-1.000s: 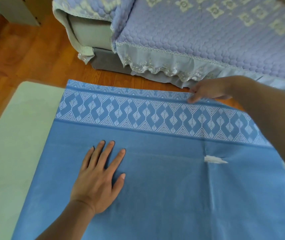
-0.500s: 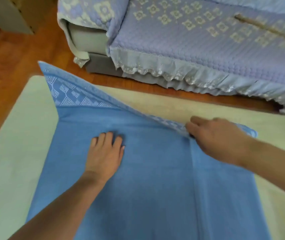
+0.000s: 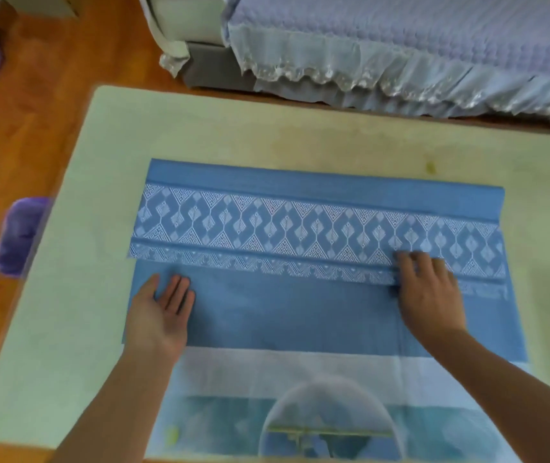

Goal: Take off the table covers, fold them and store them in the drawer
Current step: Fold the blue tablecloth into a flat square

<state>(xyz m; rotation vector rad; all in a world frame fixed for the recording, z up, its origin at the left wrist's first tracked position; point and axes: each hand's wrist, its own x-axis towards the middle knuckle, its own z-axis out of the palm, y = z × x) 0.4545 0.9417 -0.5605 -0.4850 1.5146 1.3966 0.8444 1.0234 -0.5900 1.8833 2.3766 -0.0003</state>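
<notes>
Lying across the middle of the frame on the pale table [image 3: 267, 135], the blue table cover [image 3: 283, 315] is folded over on itself, its patterned white-on-blue border band [image 3: 300, 232] turned back so that it runs across the cloth from left to right, with a plain blue strip above it and plain blue below. The long axis of the folded cover goes from the left of the frame to the right, roughly parallel to the table's far edge, and the fold crease sits along the upper side toward the bed [image 3: 400, 45] in the upper right. It looks like thin woven cloth: light, limp, with no stiffness of its own, likely to slide a little on the smooth tabletop and to wrinkle if dragged from one spot. Taking it by both ends of an edge or by two corners, pinched through all layers, would probably keep the layers aligned for the next fold. The left hand [image 3: 160, 312] hovers or rests at the lower left corner of the cover, palm turned partly up, fingers straight and relaxed, gripping nothing. The right hand [image 3: 430, 292] lies palm down at the lower edge of the patterned band toward the right, fingers fairly flat, pressing the cloth; whether the fingertips pinch the edge I cannot tell.
</notes>
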